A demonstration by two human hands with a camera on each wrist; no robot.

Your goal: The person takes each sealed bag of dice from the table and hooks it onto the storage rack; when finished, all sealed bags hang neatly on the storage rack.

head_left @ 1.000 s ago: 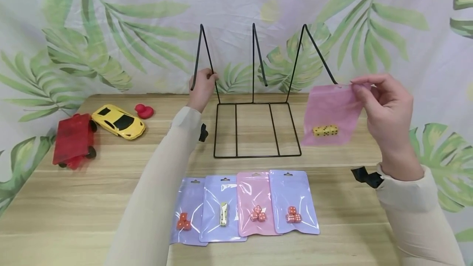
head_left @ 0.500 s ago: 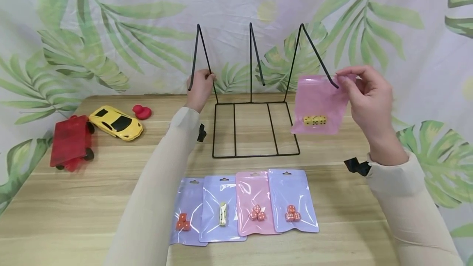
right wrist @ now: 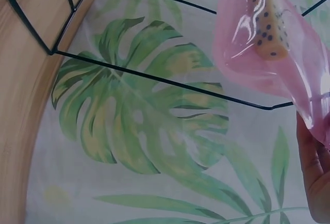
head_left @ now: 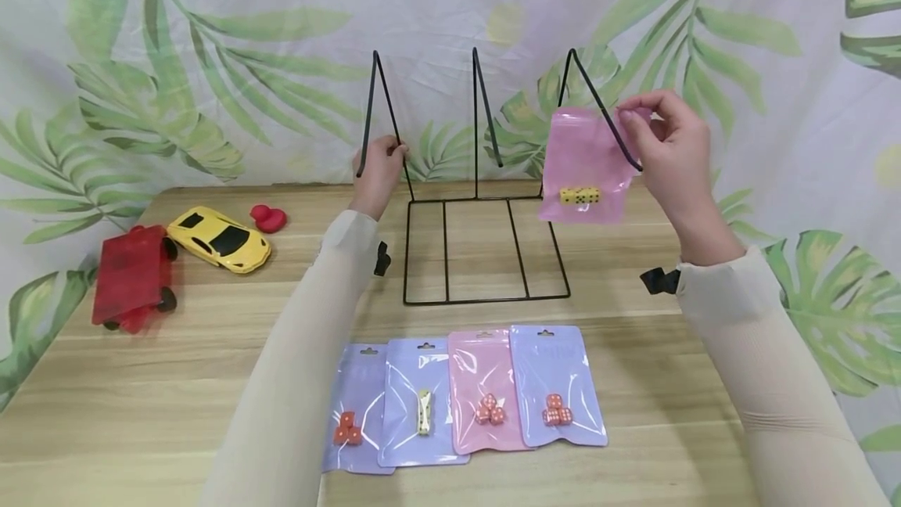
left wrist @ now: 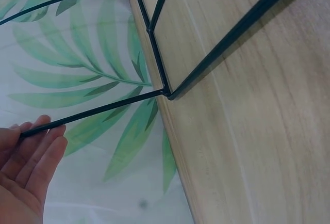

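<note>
Far left on the wooden table (head_left: 176, 413): red toy vehicle (head_left: 130, 276) with black wheels, then yellow toy car (head_left: 220, 239) right beside it, then small red duck-shaped toy (head_left: 268, 218) just past the car. Left hand (head_left: 380, 174) gripped the left upright of the black wire rack (head_left: 486, 300), thumb and fingers round the wire. Four bags lay flat in a row in front of the rack, edges overlapping: purple bag (head_left: 362, 386) with orange dice (head_left: 348, 430), partly covered by the left sleeve (head_left: 296, 366); blue bag (head_left: 404, 382) with pale yellow dice (head_left: 424, 411) in a line; flat pink bag (head_left: 486, 362) with red dice (head_left: 489, 415); right-hand blue bag (head_left: 556, 366) with more red dice. Above, the raised pink bag (head_left: 580, 155) hung upright at the rack's right hook (head_left: 603, 105), its yellow dice (head_left: 579, 195) lying in a row near the bottom. Hook's front end crossed in front of it; couldn't tell whether the hook ran through the bag's hole. Right hand (head_left: 672, 147) pinched that bag by its top right corner, thumb and fingers together.
</note>
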